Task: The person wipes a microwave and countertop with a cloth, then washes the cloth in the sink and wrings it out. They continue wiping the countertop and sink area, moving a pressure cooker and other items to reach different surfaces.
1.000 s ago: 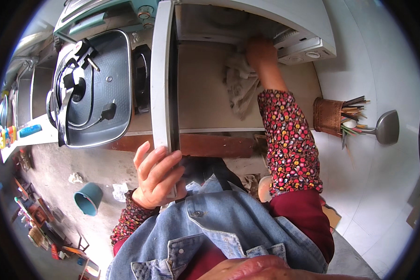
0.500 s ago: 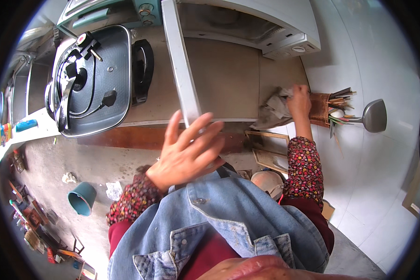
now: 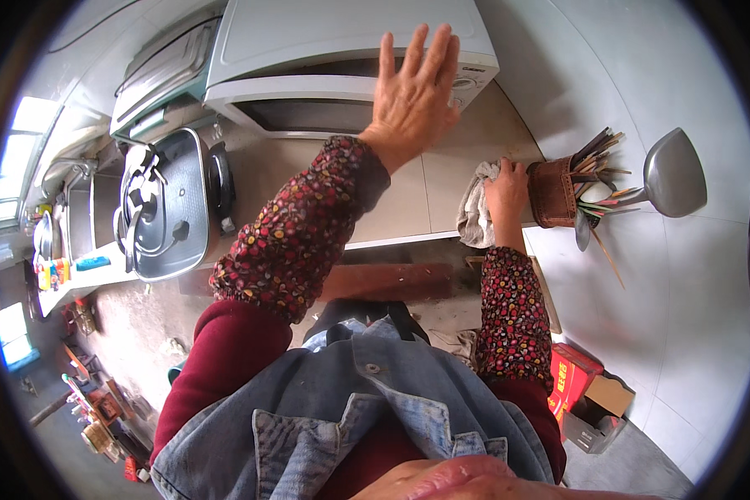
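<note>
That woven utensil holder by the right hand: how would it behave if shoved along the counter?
The woven utensil holder probably tips before it slides: long chopsticks and a big ladle stick out and lean to one side, so it looks top-heavy. The loose utensils would likely rattle or spill. The right hand, gripping a cloth, sits right against it, so a nudge seems easy.

Microwave oven (image 3: 342,50): white, with a dark glass door strip.
Cloth (image 3: 475,212): pale grey-white — crumpled.
Utensil holder (image 3: 554,193): woven brown.
Ladle (image 3: 671,175): dull silver-grey.
Sleeves (image 3: 308,233): dark red, dotted with small yellow, pink and green flowers.
Apron (image 3: 350,425): faded blue denim.
Bench (image 3: 408,192): beige.
Electric pan (image 3: 167,208): grey — black handles.
Box (image 3: 571,379): red.
</note>
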`<state>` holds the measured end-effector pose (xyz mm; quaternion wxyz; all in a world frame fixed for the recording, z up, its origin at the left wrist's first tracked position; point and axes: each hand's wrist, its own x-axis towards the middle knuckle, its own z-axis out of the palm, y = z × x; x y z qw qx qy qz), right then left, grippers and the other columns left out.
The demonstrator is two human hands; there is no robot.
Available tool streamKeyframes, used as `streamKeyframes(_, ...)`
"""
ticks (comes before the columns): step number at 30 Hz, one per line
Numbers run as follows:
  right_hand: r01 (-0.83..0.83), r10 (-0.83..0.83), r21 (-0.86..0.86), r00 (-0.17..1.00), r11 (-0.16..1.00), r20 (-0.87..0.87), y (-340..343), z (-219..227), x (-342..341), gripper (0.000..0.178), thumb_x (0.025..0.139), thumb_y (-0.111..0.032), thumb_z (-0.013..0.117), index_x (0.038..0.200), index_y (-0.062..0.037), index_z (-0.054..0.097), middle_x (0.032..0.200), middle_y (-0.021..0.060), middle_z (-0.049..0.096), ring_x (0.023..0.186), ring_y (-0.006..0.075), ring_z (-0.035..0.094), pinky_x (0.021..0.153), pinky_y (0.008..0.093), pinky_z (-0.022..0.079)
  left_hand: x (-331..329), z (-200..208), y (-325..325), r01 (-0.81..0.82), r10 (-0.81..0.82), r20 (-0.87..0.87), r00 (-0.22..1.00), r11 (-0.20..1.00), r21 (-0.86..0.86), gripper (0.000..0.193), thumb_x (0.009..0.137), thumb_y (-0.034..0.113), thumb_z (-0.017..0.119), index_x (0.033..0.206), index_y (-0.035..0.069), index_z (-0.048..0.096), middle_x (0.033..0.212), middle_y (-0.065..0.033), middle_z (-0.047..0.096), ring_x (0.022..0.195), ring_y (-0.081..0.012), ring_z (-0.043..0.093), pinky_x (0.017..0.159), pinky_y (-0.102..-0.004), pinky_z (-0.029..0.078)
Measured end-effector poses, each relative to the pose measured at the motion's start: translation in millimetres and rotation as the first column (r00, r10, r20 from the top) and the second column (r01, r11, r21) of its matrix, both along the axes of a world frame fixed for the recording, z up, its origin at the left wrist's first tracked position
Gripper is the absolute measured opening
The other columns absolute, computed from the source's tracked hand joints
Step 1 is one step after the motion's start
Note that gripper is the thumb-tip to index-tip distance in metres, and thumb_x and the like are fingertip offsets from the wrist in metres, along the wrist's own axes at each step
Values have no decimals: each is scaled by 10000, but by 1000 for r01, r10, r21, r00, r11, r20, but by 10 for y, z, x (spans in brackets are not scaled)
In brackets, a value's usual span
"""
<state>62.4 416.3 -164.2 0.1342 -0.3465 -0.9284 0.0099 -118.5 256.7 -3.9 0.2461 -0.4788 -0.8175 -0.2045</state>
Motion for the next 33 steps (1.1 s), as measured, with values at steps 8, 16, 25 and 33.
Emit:
streamKeyframes(8,3,-21,-110,986,994,-164,54,-65,-11,502,699,-117,772,1142,-41,549,1069,194,571,1002,376,595,833,442,518,369,-74,-463,77,-77,22,997,997,5,517,704,210,721,1187,68,602,1253,-89,543,1325,-292,431,1138,-541,212)
streamKeyframes(16,-342,245,-182,878,922,-412,-501,73,-356,577,677,-83,811,1210,-96,593,1258,171,519,1093,375,568,919,420,496,965,-85,-1687,185,-176,178,968,982,-39,408,642,241,722,1041,158,718,1211,-67,632,1296,-336,480,1128,-634,204)
streamKeyframes(25,-83,-54,-332,922,940,-384,-1176,195,-1488,491,742,-68,753,1143,20,483,1177,228,511,1048,390,574,851,442,516,1065,-179,-2448,233,-215,241,946,971,-51,449,641,256,684,1084,197,728,1266,-55,629,1364,-314,417,1139,-650,162)
streamKeyframes(33,-106,195,261,918,960,-346,-1742,-658,-2174,513,844,-240,661,1230,46,479,1205,218,553,1122,403,556,883,468,513,1032,-150,-2864,257,-239,297,924,966,-21,384,737,258,657,1115,208,707,1259,-24,639,1311,-251,484,1132,-608,225)
